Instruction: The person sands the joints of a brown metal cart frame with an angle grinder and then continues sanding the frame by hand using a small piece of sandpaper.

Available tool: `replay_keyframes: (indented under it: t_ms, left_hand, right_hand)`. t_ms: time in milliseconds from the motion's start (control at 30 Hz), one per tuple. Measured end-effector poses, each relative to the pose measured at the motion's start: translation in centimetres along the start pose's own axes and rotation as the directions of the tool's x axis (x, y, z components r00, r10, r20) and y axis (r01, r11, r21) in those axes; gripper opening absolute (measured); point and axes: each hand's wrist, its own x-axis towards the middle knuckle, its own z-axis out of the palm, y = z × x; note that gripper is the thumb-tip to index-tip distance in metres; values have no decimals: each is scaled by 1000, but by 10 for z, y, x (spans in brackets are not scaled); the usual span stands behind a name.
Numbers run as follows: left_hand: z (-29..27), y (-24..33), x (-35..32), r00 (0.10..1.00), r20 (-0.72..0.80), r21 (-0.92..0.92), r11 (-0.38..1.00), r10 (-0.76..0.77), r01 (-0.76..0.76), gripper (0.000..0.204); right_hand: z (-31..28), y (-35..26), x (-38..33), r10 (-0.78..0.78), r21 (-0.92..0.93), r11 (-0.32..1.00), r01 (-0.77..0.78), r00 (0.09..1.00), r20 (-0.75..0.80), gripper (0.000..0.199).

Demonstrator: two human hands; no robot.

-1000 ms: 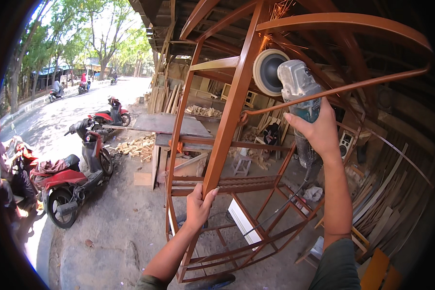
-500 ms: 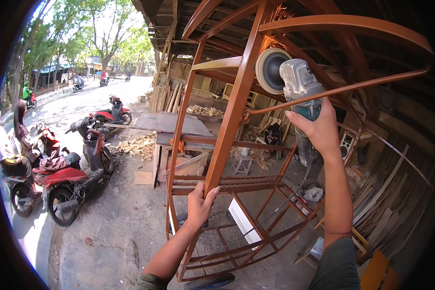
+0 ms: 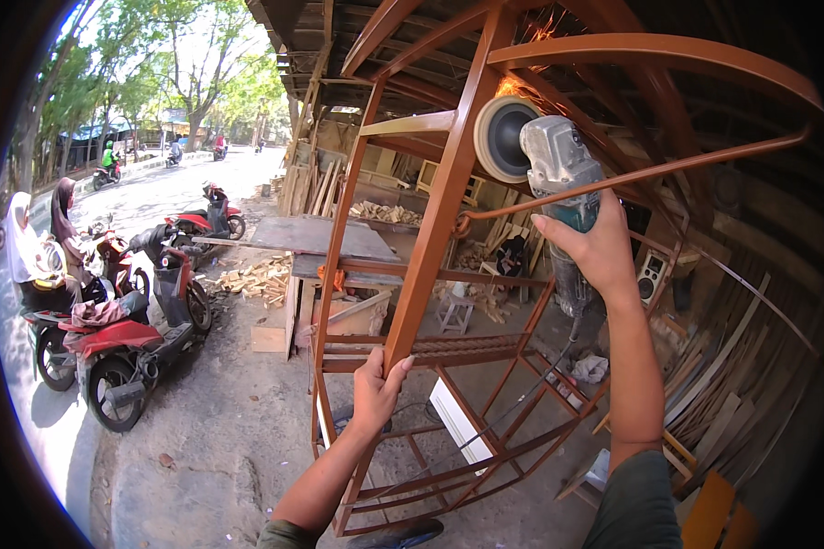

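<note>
Right hand (image 3: 600, 252) is raised up high, arm nearly straight, with its grip wrapped tight round the body of an angle grinder (image 3: 558, 183). The grinder's disc (image 3: 502, 137) sits against the upright bar of the orange-brown metal frame (image 3: 430, 238), upper middle of the scene, with a few sparks at the top edge. Left hand (image 3: 375, 389) reaches up lower down, forearm angled in from the near edge, grip closed round that same upright bar. Red scooters (image 3: 119, 339) are parked off to the left.
</note>
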Motion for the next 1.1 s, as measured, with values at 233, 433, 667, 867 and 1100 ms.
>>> replay_keyframes:
  t_ms: [233, 433, 667, 867, 1100]
  left_hand:
    - [1, 3, -1, 1000, 8, 15, 1000, -8, 7, 28]
    - [3, -3, 2, 1000, 7, 16, 999, 28, -28, 27]
    - [-7, -1, 5, 1000, -19, 58, 998, 19, -18, 25]
    - [-9, -9, 1, 993, -9, 177, 978, 118, -114, 38]
    - [-11, -13, 4, 996, 47, 75, 994, 75, -78, 34]
  right_hand:
    - [-5, 12, -5, -48, 38, 998, 50, 998, -40, 62]
    - [-1, 5, -2, -4, 3, 1000, 4, 1000, -29, 64]
    - [9, 21, -2, -54, 35, 998, 57, 995, -90, 64]
    - [10, 19, -1, 61, 124, 990, -71, 995, 77, 55]
    - [20, 41, -2, -77, 52, 996, 75, 996, 42, 52]
